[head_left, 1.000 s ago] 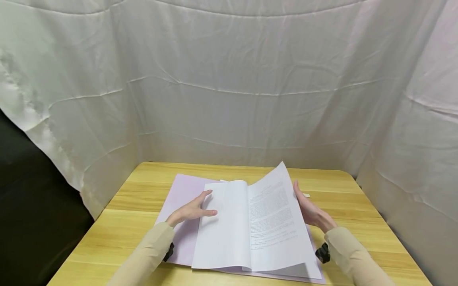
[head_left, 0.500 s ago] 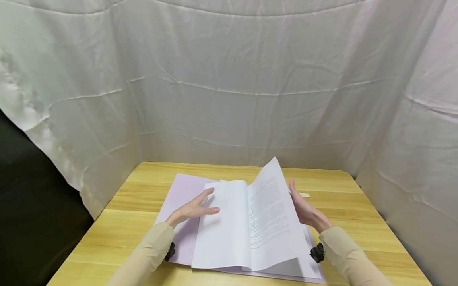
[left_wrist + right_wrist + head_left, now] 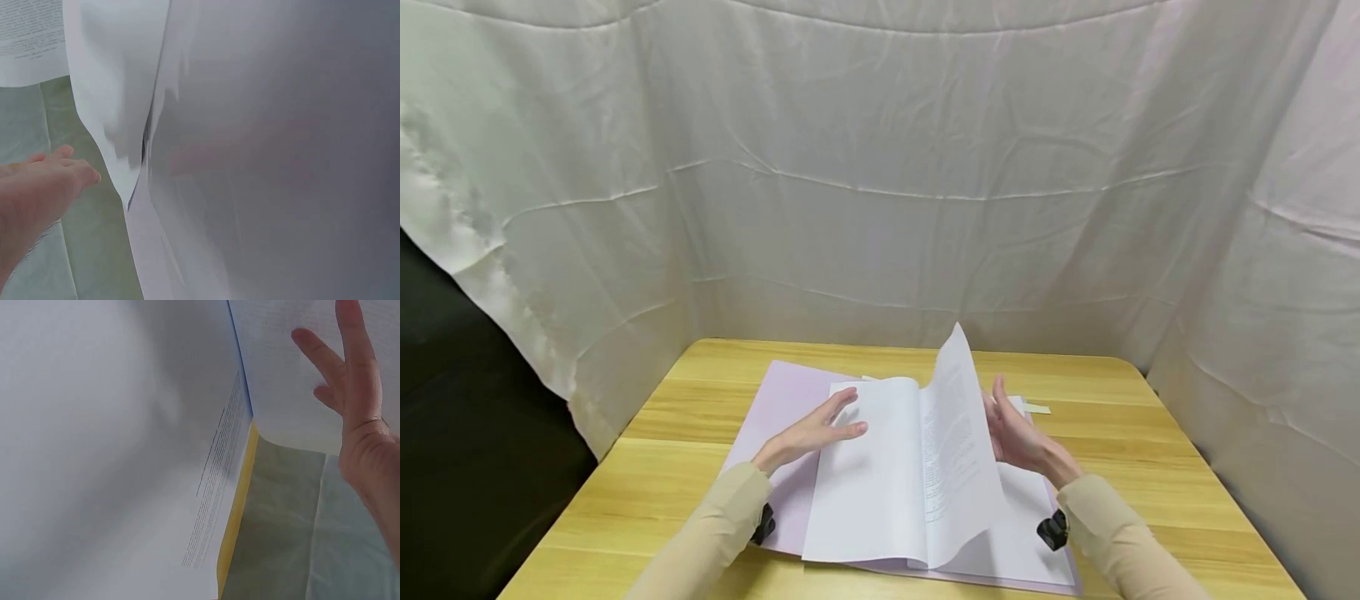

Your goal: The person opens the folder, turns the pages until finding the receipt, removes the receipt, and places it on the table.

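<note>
A lilac folder [image 3: 782, 500] lies spread on the table with white papers in it. One printed sheet [image 3: 958, 458] stands raised near the fold, curving up with its top corner highest. Behind its back side is my right hand [image 3: 1018, 435], fingers stretched out against or close to the paper; the right wrist view shows this hand [image 3: 359, 394] with fingers spread and the sheet beyond. Over the turned white page [image 3: 872, 492] on the left hovers my left hand [image 3: 816, 427], thumb and fingers apart. The left wrist view has that hand [image 3: 50, 181] beside the paper edges.
A wooden table [image 3: 655, 467] carries the folder. A small pale tab [image 3: 1037, 409] sticks out at the folder's right side. White cloth curtains [image 3: 910, 167] hang around the back and sides, with a black area [image 3: 475, 417] at the left.
My right hand has moved left, and the raised sheet has swung further upright with it, uncovering more of the white page beneath. My left hand has shifted slightly right.
</note>
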